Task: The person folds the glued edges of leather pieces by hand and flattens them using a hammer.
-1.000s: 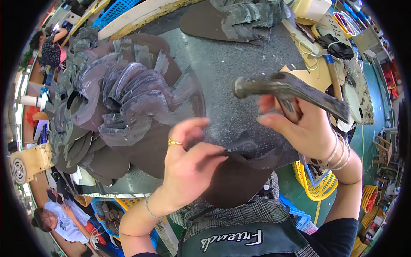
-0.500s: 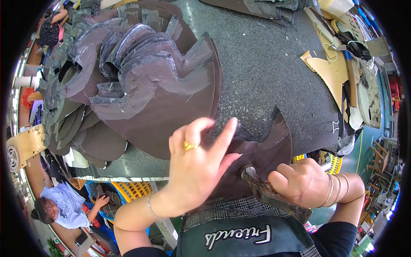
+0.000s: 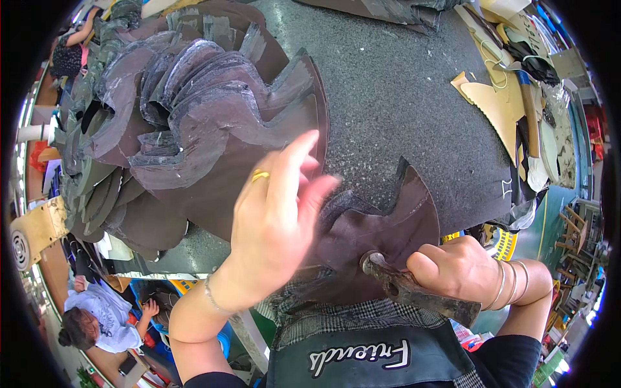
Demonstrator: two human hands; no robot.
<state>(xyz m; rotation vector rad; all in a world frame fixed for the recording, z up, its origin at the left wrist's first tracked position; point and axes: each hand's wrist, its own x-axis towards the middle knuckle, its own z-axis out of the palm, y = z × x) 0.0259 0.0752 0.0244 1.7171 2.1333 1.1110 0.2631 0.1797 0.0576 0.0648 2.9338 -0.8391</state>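
My left hand (image 3: 275, 213), with a yellow ring on one finger, is raised over the table's near edge. Its fingers are stretched out and hold nothing; they are slightly blurred. My right hand (image 3: 453, 271) is closed round a hammer (image 3: 420, 294) with a worn, dark metal head, its round face pointing left. Most of the handle is hidden by the fist. Under the hammer, a curved dark brown sheet piece (image 3: 414, 216), leather-like, lies at the table's near edge and laps over it toward my apron (image 3: 388, 355). Its far edge has a greyish curved cut-out.
Several similar brown pieces (image 3: 226, 139) are fanned in a large stack on the left of the dark table (image 3: 401, 97). More pieces (image 3: 388, 10) lie at the far edge. Tan scraps (image 3: 495, 107) and a wooden-handled tool (image 3: 532, 123) sit at right. A person (image 3: 103, 317) is at lower left.
My left hand has moved slightly left and its fingers have swung upward, uncovering more of the brown piece. The hammer has stayed nearly in place in my right hand.
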